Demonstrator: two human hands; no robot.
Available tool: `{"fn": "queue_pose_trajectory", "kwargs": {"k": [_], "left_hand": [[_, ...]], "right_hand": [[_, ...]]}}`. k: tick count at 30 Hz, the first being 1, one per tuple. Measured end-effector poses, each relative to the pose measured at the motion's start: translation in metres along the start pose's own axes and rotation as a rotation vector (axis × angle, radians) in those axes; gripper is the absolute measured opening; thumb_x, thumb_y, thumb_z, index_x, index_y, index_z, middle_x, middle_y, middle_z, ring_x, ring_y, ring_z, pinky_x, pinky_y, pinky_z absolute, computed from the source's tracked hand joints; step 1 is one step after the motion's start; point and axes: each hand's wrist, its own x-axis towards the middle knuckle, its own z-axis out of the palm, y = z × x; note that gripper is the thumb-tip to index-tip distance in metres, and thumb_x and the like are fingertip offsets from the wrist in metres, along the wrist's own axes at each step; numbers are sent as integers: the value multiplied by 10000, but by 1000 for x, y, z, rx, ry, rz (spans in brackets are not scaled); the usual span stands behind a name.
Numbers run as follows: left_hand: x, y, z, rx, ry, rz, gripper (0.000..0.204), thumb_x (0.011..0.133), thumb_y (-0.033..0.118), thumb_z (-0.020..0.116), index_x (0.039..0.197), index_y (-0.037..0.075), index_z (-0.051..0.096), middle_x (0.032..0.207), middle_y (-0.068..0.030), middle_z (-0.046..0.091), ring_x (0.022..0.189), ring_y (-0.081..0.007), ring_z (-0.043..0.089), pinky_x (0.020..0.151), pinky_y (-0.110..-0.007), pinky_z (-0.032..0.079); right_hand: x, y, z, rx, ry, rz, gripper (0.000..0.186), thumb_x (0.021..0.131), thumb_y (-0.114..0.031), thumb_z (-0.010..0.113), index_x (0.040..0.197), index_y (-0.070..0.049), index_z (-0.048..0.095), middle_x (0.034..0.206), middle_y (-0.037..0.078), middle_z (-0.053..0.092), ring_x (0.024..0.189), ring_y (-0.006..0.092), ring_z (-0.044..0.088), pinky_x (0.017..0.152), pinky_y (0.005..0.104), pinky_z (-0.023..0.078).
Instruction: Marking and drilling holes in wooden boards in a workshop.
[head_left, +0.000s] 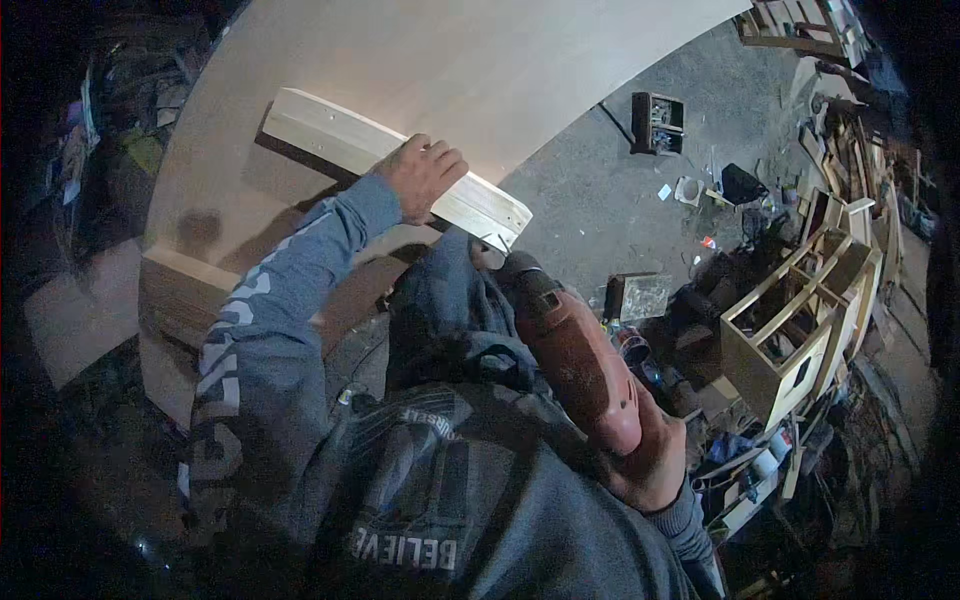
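A pale wooden strip [325,125] with chamfered ends and small holes lies slantwise at the near edge of a large wooden panel [430,60]. My left hand [420,178] is closed over its middle, fingers wrapped across the top face. In my right hand [652,460] is a red power drill [575,350] with a dark chuck, held by its rear end. The thin bit meets or nearly meets the strip's right end; whether it touches I cannot tell. The drill body hides most of my right fingers.
A wooden block [190,285] sits on the panel's left part. On the floor stand a partitioned box of small parts [658,123] and another box [638,297]. An open wooden frame [790,330] stands at right, beside stacked wood scraps [875,190].
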Motion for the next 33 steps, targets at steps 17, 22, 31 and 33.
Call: {"fn": "queue_pose_trajectory", "kwargs": {"k": [17, 22, 31, 33], "left_hand": [[0, 1, -5, -34, 43, -8, 874, 570, 339, 854, 1327, 56, 522, 1230, -104, 577, 1193, -270, 543, 1062, -441, 379], [-1, 1, -3, -28, 22, -5, 872, 587, 353, 864, 1330, 59, 513, 1242, -108, 575, 1199, -281, 542, 1083, -452, 369], [1, 0, -4, 0, -9, -4, 923, 561, 458, 886, 1315, 57, 536, 1230, -99, 593, 1198, -250, 547, 1059, -450, 387], [-1, 0, -4, 27, 7, 6, 928, 562, 466, 882, 1319, 57, 535, 1219, -94, 594, 1173, -249, 554, 1052, -445, 389]], "right_hand": [[14, 10, -3, -5, 9, -58, 750, 739, -140, 750, 1416, 50, 490, 1135, 255, 708, 1047, 374, 715, 915, 406, 558], [11, 14, -2, 6, 2, 32, 700, 735, -117, 712, 1379, 75, 518, 1167, 242, 712, 1092, 298, 717, 970, 378, 527], [25, 13, 5, -132, 0, -89, 837, 704, -289, 879, 1382, -5, 479, 1007, 239, 713, 887, 426, 720, 743, 455, 593], [26, 12, 4, -138, -2, -87, 846, 705, -295, 879, 1391, -7, 476, 1008, 231, 716, 884, 411, 726, 732, 447, 596]]}}
